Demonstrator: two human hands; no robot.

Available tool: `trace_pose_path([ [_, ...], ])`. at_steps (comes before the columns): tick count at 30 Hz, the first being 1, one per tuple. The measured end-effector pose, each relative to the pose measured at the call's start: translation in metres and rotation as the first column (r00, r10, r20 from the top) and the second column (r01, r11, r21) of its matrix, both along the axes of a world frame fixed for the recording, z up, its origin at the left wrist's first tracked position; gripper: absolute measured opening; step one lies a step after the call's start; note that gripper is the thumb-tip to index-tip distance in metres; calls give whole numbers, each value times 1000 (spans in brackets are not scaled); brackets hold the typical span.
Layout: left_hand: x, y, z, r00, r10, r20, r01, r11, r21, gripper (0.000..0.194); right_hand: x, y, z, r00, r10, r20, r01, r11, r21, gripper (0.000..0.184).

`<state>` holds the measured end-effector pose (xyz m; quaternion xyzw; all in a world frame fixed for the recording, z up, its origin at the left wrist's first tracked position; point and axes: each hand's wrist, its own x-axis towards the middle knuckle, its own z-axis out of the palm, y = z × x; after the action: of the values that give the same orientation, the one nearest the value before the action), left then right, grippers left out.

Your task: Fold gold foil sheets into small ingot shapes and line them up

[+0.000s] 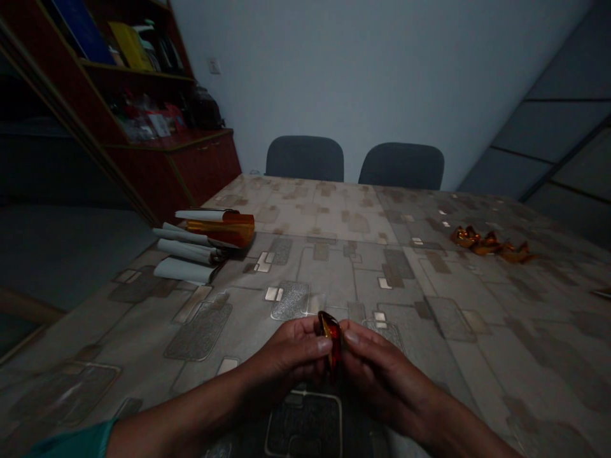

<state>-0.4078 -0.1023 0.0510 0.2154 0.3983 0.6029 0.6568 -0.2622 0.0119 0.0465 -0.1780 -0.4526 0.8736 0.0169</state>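
dim light | pale wall (358, 76) | two grey chairs (305, 159) | red-brown cabinet (210, 166) | patterned table (329, 270)

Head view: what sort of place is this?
Probably a dining or sitting room in a home, though a small office is possible: a patterned cloth covers the table, two chairs stand at its far side, and a wooden cabinet holds assorted items.
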Motion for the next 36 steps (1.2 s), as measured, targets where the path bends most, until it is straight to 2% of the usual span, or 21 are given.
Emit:
trace_pose_path([
  [2,0,0,-1,1000,-8,9,8,1000,7,39,-1,-1,1,999,-35,7,36,992,-123,27],
  [4,1,0,-2,1000,-17,5,17,1000,21,39,-1,-2,0,999,-38,12,40,981,-188,24],
  [9,3,1,2,998,-44,-37,45,999,28,39,-1,-2,-7,999,-30,22,34,981,-191,23],
  [14,5,2,9,996,-36,-83,35,999,-14,28,-2,-3,-3,999,-37,20,40,977,-209,22],
  [21,2,-1,3,999,27,-46,-30,998,-60,35,-1,-1,-1,999,-35,4,35,970,-242,18],
  [27,6,1,1,994,34,-104,-39,998,-51,33,-1,-4,1,998,7,-58,-15,990,-138,21],
  [33,8,3,-16,985,107,-132,-120,988,-94,40,-5,-7,4,999,-46,-14,47,993,108,30],
  [36,8,4,-18,986,98,-138,-112,989,-100,40,-7,-7,2,996,-82,-30,85,986,144,35],
])
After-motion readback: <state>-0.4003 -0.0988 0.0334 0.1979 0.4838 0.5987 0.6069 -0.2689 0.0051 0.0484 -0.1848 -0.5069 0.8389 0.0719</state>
